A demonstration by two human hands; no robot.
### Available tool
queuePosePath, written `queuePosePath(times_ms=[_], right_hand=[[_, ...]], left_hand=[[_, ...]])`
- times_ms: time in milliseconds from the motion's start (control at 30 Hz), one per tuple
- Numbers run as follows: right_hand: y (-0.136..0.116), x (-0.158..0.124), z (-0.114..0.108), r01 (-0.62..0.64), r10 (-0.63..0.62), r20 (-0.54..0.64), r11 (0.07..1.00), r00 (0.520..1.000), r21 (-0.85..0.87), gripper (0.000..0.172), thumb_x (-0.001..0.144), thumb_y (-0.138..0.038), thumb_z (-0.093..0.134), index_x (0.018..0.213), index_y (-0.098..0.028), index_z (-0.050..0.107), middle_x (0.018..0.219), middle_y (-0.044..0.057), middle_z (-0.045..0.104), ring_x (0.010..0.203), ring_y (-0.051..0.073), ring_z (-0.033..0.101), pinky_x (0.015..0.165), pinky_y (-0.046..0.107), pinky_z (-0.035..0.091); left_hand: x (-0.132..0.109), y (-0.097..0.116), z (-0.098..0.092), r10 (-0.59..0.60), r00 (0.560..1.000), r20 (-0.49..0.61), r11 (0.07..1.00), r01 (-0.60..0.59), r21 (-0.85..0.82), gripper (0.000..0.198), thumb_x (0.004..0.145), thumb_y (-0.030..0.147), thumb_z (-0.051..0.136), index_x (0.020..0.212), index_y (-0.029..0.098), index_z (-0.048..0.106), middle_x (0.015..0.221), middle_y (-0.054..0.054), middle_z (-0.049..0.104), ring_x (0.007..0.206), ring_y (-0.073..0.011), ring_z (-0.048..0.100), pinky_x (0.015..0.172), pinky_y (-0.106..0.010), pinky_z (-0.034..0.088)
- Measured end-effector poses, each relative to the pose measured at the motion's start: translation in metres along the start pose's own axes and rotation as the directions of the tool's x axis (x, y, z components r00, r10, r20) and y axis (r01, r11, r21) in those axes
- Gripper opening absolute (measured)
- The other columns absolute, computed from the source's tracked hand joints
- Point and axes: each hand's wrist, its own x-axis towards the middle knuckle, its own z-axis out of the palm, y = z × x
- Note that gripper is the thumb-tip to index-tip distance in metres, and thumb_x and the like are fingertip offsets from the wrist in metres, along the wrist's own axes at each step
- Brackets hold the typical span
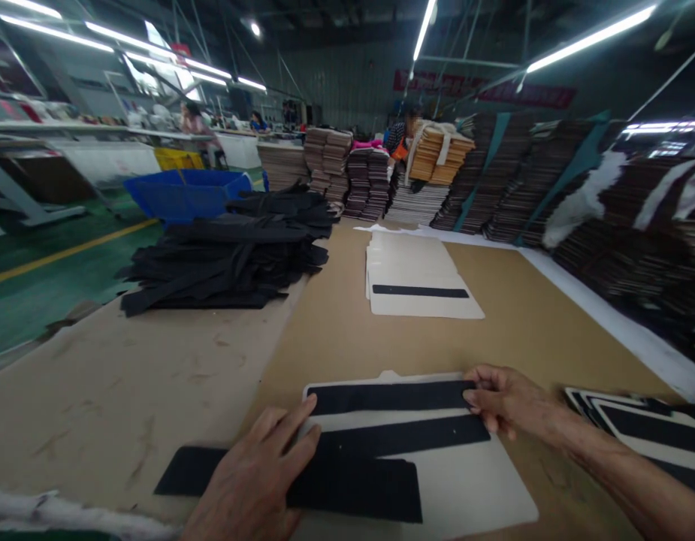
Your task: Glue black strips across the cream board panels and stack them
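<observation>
A cream panel (465,488) lies on the brown table (336,330) in front of me, with two black strips across it. My left hand (257,477) rests flat, fingers stretched out, on the left end of the lower black strip (403,436) and partly on a wider black piece (358,488) below it. My right hand (508,398) presses its fingertips on the right end of the upper black strip (389,396), fingers bent.
A second stack of cream panels (420,274) carrying one black strip lies farther ahead. A heap of black strips (234,252) sits at left, finished panels (640,432) at right. Tall stacks of pieces (494,173) line the back, with a blue bin (183,191) and people behind.
</observation>
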Motion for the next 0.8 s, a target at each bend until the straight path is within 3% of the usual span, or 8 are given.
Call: queuePosePath(times_ms=[100, 333, 633, 800], right_hand=[[0.001, -0.004, 0.005, 0.022, -0.021, -0.091, 1.0, 0.996, 0.009, 0.026, 0.072, -0.036, 0.061, 0.087, -0.023, 0.043, 0.062, -0.008, 0.053, 0.039, 0.007, 0.044, 0.036, 0.021, 0.026], [-0.003, -0.003, 0.006, 0.063, -0.062, -0.178, 0.998, 0.982, 0.0, 0.022, 0.076, -0.025, 0.055, 0.091, -0.024, 0.04, 0.059, -0.009, 0.045, 0.047, 0.01, 0.044, 0.044, 0.022, 0.034], [-0.015, 0.005, 0.007, 0.018, -0.05, -0.224, 0.99, 0.973, -0.143, 0.022, 0.079, -0.016, 0.052, 0.096, -0.023, 0.04, 0.062, -0.01, 0.042, 0.05, 0.009, 0.042, 0.046, 0.022, 0.033], [-0.022, 0.008, 0.006, -0.037, -0.01, -0.21, 0.975, 0.978, -0.22, 0.018, 0.081, -0.016, 0.051, 0.095, -0.023, 0.04, 0.067, -0.008, 0.046, 0.053, 0.01, 0.046, 0.047, 0.022, 0.034]], left_hand=[[0.0, -0.002, 0.002, 0.03, 0.999, -0.027, 0.999, -0.03, 0.012, 0.068, 0.055, 0.003, 0.052, 0.12, 0.022, 0.06, 0.147, -0.006, 0.046, 0.117, -0.0291, 0.048, 0.097, -0.047, 0.048], [-0.001, -0.004, 0.004, 0.02, 0.999, -0.031, 0.999, -0.02, 0.026, 0.068, 0.054, 0.005, 0.052, 0.119, 0.025, 0.061, 0.146, -0.005, 0.048, 0.12, -0.0305, 0.049, 0.098, -0.048, 0.047], [-0.003, -0.012, 0.013, 0.079, 0.996, -0.05, 0.996, -0.077, 0.035, 0.069, 0.054, 0.007, 0.054, 0.121, 0.023, 0.06, 0.147, -0.008, 0.046, 0.117, -0.0323, 0.051, 0.097, -0.048, 0.047], [-0.003, -0.012, 0.014, 0.044, 0.998, -0.041, 0.999, -0.044, -0.004, 0.07, 0.055, 0.008, 0.055, 0.123, 0.026, 0.059, 0.147, -0.006, 0.047, 0.117, -0.0318, 0.052, 0.096, -0.048, 0.049]])
